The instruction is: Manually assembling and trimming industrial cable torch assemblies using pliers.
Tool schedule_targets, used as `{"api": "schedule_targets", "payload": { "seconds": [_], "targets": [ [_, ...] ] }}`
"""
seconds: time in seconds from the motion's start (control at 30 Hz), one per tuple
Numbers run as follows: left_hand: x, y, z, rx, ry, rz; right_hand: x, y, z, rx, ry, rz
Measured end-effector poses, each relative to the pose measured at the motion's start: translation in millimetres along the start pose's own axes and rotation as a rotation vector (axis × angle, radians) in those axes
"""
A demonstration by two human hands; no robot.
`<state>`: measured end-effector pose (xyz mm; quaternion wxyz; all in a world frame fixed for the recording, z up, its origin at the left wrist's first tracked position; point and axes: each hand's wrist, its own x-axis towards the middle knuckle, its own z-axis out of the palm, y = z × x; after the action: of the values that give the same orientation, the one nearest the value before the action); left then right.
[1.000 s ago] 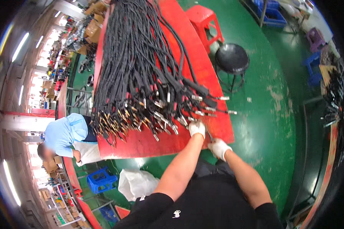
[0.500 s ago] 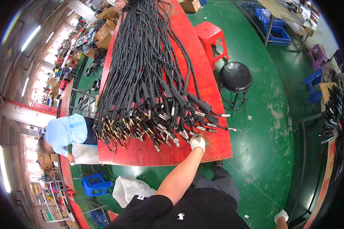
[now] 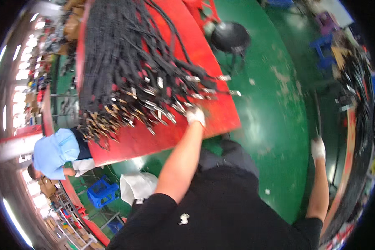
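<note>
right hand (image 3: 318, 148) swung off red table (image 3: 221, 112), away from black cables (image 3: 125, 66)

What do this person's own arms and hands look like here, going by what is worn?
Both the left hand and the right hand wear white work gloves that end at the wrist. The forearms are uncovered. A black short-sleeved shirt covers the shoulders and upper arms. No watch, bands or markings show on either arm.
</note>
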<state>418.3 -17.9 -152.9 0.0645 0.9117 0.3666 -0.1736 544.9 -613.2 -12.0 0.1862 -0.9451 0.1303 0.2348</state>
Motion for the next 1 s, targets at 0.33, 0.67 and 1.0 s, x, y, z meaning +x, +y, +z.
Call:
{"api": "schedule_targets", "payload": {
  "seconds": [0.33, 0.67, 1.0],
  "targets": [
    [-19, 36, -23, -1.908, -0.221, -0.579, -110, -327, 189, 0.604, -0.682, -0.227],
    [-21, 32, -12, -1.839, -0.066, -0.514, -109, -275, 171, 0.55, -0.521, -0.136],
    [-31, 60, -31, -1.909, -0.113, -0.565, -153, 292, -86, 0.077, 0.194, 0.375]
  ]
}}
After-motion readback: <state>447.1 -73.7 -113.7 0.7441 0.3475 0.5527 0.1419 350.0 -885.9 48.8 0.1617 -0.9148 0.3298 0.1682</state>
